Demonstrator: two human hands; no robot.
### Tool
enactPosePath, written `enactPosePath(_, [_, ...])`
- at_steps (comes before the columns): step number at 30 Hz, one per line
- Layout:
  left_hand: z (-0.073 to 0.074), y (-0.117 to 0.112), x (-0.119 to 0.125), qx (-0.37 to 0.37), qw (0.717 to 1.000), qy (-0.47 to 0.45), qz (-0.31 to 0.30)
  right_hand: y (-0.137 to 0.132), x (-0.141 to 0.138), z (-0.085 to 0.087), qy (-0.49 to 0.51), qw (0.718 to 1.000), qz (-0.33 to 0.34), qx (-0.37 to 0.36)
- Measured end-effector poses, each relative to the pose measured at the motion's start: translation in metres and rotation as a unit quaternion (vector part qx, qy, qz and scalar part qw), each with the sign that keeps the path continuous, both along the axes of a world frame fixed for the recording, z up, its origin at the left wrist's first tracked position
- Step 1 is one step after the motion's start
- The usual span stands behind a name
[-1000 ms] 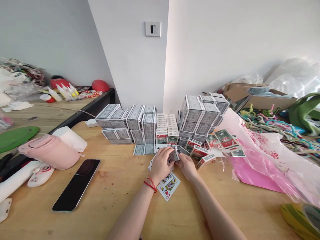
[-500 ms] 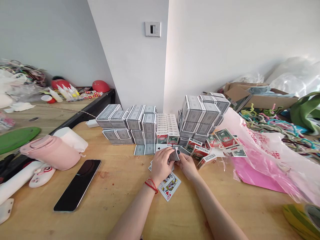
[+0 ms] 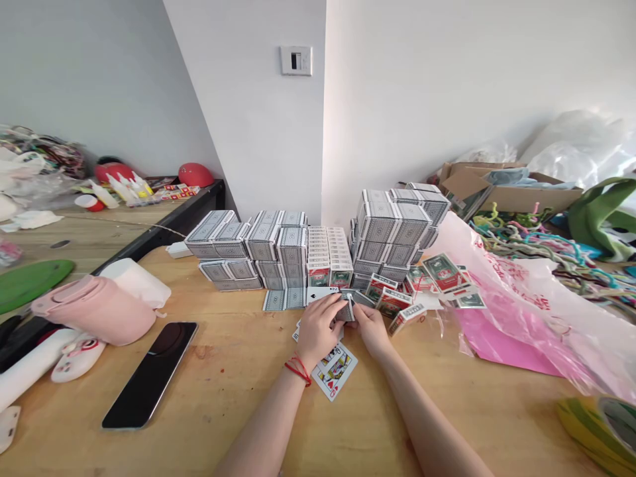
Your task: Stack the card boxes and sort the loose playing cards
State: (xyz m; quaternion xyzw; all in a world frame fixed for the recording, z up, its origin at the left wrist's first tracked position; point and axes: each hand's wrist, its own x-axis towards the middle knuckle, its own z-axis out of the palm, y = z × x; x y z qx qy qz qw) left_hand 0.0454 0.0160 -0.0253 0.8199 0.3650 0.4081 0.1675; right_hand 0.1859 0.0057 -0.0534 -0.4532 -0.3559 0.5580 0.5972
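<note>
My left hand [image 3: 318, 329] and my right hand [image 3: 371, 329] meet over the wooden table [image 3: 238, 411], fingers curled around a small deck of playing cards [image 3: 346, 309] held between them. A red string circles my left wrist. Under my hands lies a face-up court card [image 3: 336, 371], with more loose cards peeking out beside my left hand. Just beyond my fingers stand stacks of grey-patterned card boxes [image 3: 258, 248] on the left and a taller pile [image 3: 397, 232] on the right. Red-and-green card boxes [image 3: 328, 255] fill the gap between them.
A black phone [image 3: 152, 374] lies at the left, beside a pink bottle [image 3: 94, 308] on its side and white items. Loose card boxes [image 3: 437, 278] spill by a pink plastic bag [image 3: 517, 311]. Coloured cords, a cardboard box and bags crowd the far right.
Both hands stay closed on the deck in the same spot. The view has shifted slightly, so everything sits a little lower and to the left.
</note>
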Motion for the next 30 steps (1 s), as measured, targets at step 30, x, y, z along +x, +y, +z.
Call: enactPosePath(30, [-0.008,0.005,-0.001,0.029,0.999,0.037,0.02,-0.005,0.0,0.011,0.091,0.993,0.08,0.013])
